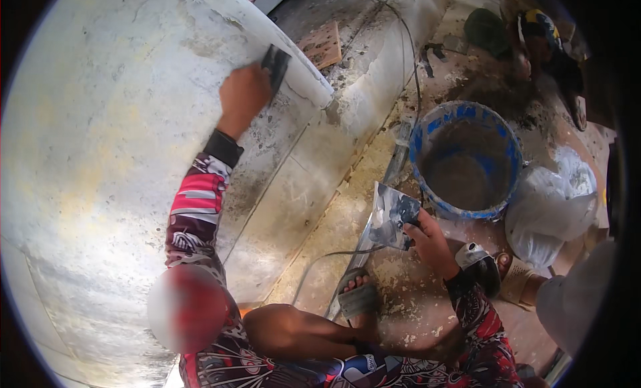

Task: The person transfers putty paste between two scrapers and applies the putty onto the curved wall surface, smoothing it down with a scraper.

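Note:
My left hand (pixel 246 94) reaches up over the pale, patchy wall surface (pixel 127 121). It grips a dark, flat scraper (pixel 275 69) close to the wall's right edge; whether the blade touches cannot be told. Lower on the right, my right hand (pixel 431 240) holds a broad putty knife (pixel 390 218) by its near end. Dark grey paste is smeared across that blade. Just beyond the putty knife stands a round bucket (pixel 414 151), blue with grey-crusted sides and a greyish-brown mass inside.
White plastic bags (pixel 551 208) lie beside the bucket. A black cable (pixel 415 61) runs along the dirty, spattered floor (pixel 414 308). A metal strip (pixel 364 244) lies along the wall's base. A person's sandalled foot (pixel 524 284) is at the right. A brown board piece (pixel 322 44) rests behind the wall edge.

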Available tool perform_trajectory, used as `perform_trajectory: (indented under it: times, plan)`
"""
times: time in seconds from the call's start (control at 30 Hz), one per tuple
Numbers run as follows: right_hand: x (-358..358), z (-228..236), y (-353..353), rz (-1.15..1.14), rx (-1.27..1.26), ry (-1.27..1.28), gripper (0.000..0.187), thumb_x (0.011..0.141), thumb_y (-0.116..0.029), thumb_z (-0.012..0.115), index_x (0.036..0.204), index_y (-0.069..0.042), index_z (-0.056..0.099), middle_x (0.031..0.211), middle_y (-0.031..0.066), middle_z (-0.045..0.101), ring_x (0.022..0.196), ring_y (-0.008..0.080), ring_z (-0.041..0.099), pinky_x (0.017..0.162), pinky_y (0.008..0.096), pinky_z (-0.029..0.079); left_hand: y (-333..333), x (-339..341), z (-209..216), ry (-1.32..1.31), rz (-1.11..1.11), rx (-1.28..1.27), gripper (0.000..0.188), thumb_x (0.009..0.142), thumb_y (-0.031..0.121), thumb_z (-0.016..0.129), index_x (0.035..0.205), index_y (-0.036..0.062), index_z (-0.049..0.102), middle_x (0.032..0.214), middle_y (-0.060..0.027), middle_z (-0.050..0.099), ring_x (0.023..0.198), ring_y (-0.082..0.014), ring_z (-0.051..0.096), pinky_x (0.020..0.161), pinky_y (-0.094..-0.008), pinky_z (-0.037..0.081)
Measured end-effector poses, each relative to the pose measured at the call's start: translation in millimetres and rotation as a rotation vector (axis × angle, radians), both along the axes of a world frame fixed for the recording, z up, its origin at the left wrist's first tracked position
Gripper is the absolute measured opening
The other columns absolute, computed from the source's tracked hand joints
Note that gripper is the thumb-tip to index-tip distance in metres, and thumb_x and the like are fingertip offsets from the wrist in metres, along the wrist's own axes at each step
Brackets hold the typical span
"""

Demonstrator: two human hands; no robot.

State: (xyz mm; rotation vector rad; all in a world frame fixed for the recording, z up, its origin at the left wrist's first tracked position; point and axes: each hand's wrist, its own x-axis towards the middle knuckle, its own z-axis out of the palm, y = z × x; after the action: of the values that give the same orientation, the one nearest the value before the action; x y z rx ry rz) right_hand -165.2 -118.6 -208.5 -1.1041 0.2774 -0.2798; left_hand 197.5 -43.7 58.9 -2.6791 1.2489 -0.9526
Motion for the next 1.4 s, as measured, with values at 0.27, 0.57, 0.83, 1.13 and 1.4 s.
perform_trajectory:
  times: [0.27, 0.57, 0.83, 1.13, 1.4]
  plan:
    - [5, -11, 0, -0.019, -0.04, -0.075, 0.038, 0.095, -0.004, 0.051, 0.132, 0.001, 0.051, 0.112, 0.0011, 0.061, 0.102, 0.009, 0.051, 0.094, 0.0259, 0.041, 2, 14, 110, -0.256, 0.034, -0.13, 0.031, 0.091, 0.036, 0.058, 0.095, 0.0081, 0.071, 0.084, -0.023, 0.07, 0.081, -0.0447, 0.068, 0.074, -0.0519, 0.055]
    - [0, -5, 0, -0.036, -0.08, -0.052, 0.035, 0.096, -0.005, 0.052, 0.131, 0.001, 0.051, 0.107, -0.0012, 0.058, 0.094, 0.0077, 0.048, 0.087, 0.0241, 0.042, 45, 33, 210, -0.524, 0.007, -0.34, 0.041, 0.09, 0.043, 0.058, 0.087, 0.0042, 0.07, 0.083, -0.0227, 0.069, 0.081, -0.0455, 0.065, 0.073, -0.05, 0.051]
    - [5, -17, -1, 0.008, 0.017, 0.001, 0.035, 0.096, -0.004, 0.052, 0.131, -0.003, 0.052, 0.107, -0.0022, 0.059, 0.094, 0.0062, 0.05, 0.083, 0.0241, 0.045, 116, -30, -44, 0.324, -0.043, -0.488, 0.036, 0.1, 0.034, 0.056, 0.084, 0.0028, 0.064, 0.058, -0.0019, 0.048, 0.052, -0.0119, 0.041, 0.047, -0.0325, 0.032]
    - [20, -50, 31, 0.069, 0.678, -0.074, 0.04, 0.096, 0.002, 0.05, 0.134, -0.008, 0.048, 0.119, 0.003, 0.062, 0.107, 0.0168, 0.063, 0.092, 0.0404, 0.056, 162, -156, -250, 2.534, -0.02, -1.061, 0.029, 0.096, 0.033, 0.056, 0.106, 0.0062, 0.062, 0.076, -0.0053, 0.063, 0.058, -0.0159, 0.054, 0.054, -0.03, 0.042]
    - [23, -16, 48, 0.0, 0.737, -0.125, 0.041, 0.097, 0.003, 0.047, 0.137, -0.008, 0.046, 0.123, 0.0032, 0.06, 0.11, 0.0156, 0.061, 0.089, 0.0381, 0.056, 135, -179, -262, 2.567, 0.023, -0.945, 0.036, 0.101, 0.038, 0.045, 0.103, 0.0054, 0.061, 0.077, -0.0059, 0.063, 0.051, -0.0149, 0.053, 0.044, -0.0254, 0.041]
